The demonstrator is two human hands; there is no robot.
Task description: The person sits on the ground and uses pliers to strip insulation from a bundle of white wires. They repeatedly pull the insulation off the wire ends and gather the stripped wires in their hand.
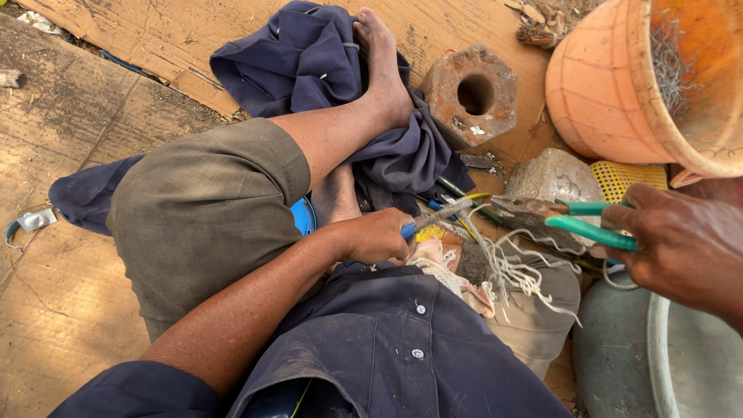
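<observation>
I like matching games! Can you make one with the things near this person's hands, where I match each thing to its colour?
Things:
1. pliers handles
2. big tub
3. six-sided block with a hole
4. cloth under the foot

Colours:
A. dark blue
B. green
C. rusty brown
D. orange

The right hand holds the pliers; the left hand grips a blue-handled tool.

Pairs: 1-B, 2-D, 3-C, 4-A
</observation>
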